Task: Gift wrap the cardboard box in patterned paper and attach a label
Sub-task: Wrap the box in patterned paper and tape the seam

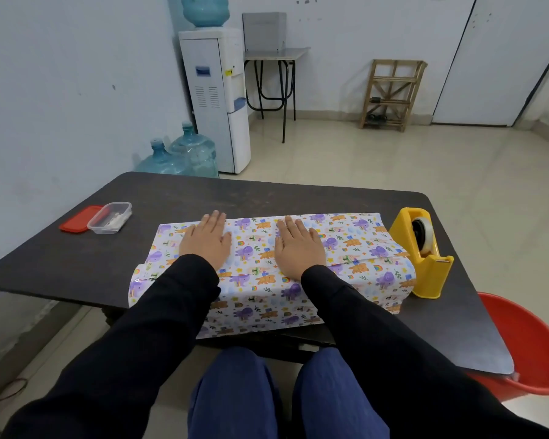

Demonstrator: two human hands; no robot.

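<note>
A long box covered in patterned paper (355,251), white with purple and orange cartoon animals, lies across the dark table (267,194) in front of me. The cardboard itself is hidden under the paper. My left hand (207,240) rests flat, palm down, on the left part of the top. My right hand (298,245) lies flat on the middle of the top. A seam of overlapping paper runs along the top just below my wrists. Loose paper sticks out at both ends of the box.
A yellow tape dispenser (422,251) stands against the box's right end. A clear plastic tub (109,218) and its red lid (80,219) sit at the table's left. A red bucket (533,343) stands on the floor to the right.
</note>
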